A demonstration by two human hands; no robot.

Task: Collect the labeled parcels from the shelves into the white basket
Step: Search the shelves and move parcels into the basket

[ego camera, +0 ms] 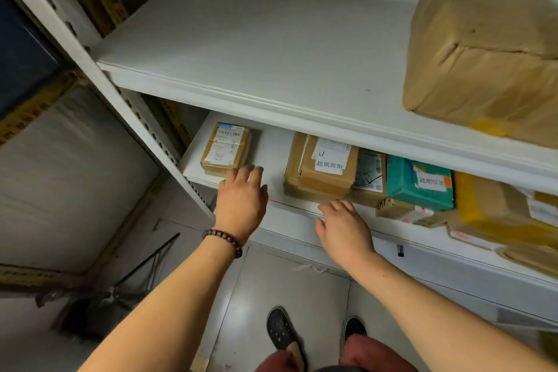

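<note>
Small labeled parcel [226, 148] just beyond left fingers [241, 172]

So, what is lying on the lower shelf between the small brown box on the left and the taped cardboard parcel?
Nothing: the head view shows bare white shelf between the small brown box and the taped cardboard parcel.

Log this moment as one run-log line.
stage: reaching | left hand: open, at small box | right hand: open, at shelf edge below stacked boxes | basket: not in view
</note>
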